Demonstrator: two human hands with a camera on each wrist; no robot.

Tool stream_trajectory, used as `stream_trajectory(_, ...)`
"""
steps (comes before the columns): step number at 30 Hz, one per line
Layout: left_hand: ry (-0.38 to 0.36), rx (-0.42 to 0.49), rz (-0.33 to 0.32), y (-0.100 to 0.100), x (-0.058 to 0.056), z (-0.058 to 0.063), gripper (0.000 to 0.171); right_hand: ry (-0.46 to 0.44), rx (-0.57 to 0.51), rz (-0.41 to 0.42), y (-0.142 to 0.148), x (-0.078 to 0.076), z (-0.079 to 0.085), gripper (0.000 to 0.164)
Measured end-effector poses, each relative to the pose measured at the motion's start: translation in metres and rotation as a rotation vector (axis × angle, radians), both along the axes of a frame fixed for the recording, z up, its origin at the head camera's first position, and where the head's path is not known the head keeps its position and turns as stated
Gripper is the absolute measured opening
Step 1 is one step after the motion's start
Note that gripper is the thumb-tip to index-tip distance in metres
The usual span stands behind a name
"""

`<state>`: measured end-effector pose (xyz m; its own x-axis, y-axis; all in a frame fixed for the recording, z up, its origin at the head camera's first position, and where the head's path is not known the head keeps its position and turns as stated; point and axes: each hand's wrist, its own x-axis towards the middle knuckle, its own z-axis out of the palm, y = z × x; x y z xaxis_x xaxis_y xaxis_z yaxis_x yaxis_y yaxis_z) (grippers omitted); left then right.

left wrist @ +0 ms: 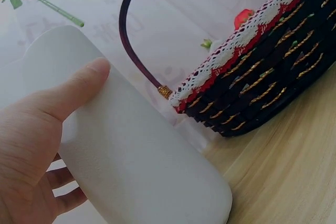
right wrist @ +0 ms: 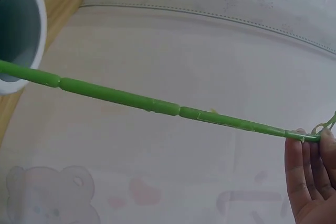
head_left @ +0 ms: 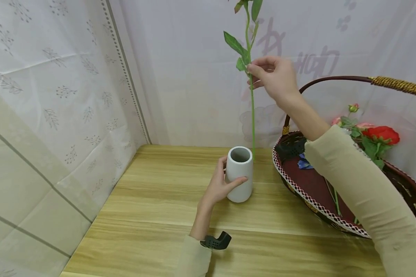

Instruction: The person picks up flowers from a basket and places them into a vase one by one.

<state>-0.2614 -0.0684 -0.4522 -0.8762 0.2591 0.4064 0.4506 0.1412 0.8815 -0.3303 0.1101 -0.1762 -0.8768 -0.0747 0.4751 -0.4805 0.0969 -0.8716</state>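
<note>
One bare left hand (head_left: 215, 186) is wrapped around a smooth white cylindrical vase (head_left: 239, 188), its thumb laid across the near side and its fingers curled behind. The vase stands upright on a pale wood-grain counter (head_left: 166, 200), its round mouth facing up. Well above it, the bare right hand (head_left: 279, 77) pinches a long, thin, plastic-looking green stem (head_left: 252, 119) between thumb and fingers, close to where several pointed green leaves (head_left: 234, 43) branch off. The two hands are apart from each other. The stem hangs nearly upright with its lower end outside the vase, just beside the right edge of the mouth in the head view; the left wrist view shows that tip free in the air. The top of the stem runs out of the head view.

To the right on the counter sits a dark woven basket (left wrist: 262, 82) with white lace trim (left wrist: 226, 57) and an arched reddish-brown handle (head_left: 336, 78) bound with gold cord (head_left: 398, 85). It holds a full red flower (head_left: 383, 134), a small pinkish-red bud (head_left: 354, 107) and some blue petals (head_left: 304, 163). Beige sleeves (head_left: 360, 181) cover the forearms, and a black device (head_left: 215, 242) shows at the left wrist. Behind hangs pale fabric (head_left: 183, 77) with purple lettering (head_left: 319, 61).
</note>
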Motion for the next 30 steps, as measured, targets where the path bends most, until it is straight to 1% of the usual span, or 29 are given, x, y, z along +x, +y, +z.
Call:
stream_trajectory(4, 0.011, -0.003, -0.002, -0.001, -0.001, 0.000, 0.077, 0.030, 0.006, -0.010, -0.005, 0.000, 0.008, 0.017)
stream_trajectory(8, 0.014, 0.003, -0.010, -0.001, -0.002, 0.001, 0.076, 0.043, 0.019, -0.019, -0.009, 0.002, 0.009, 0.015)
stream_trajectory(10, 0.012, 0.003, -0.012, 0.000, -0.002, 0.001, 0.076, 0.040, 0.032, -0.021, -0.011, 0.002, 0.007, 0.014)
stream_trajectory(15, 0.017, 0.000, -0.011, 0.000, -0.002, 0.001, 0.075, 0.052, 0.108, -0.036, -0.015, 0.003, -0.001, 0.018)
stream_trajectory(20, 0.024, 0.004, -0.011, 0.001, -0.002, 0.001, 0.075, 0.090, 0.163, -0.042, -0.017, 0.002, -0.009, 0.017)
stream_trajectory(30, 0.002, -0.003, -0.008, 0.000, -0.002, 0.000, 0.077, 0.068, 0.234, -0.029, -0.021, 0.004, -0.021, 0.018)
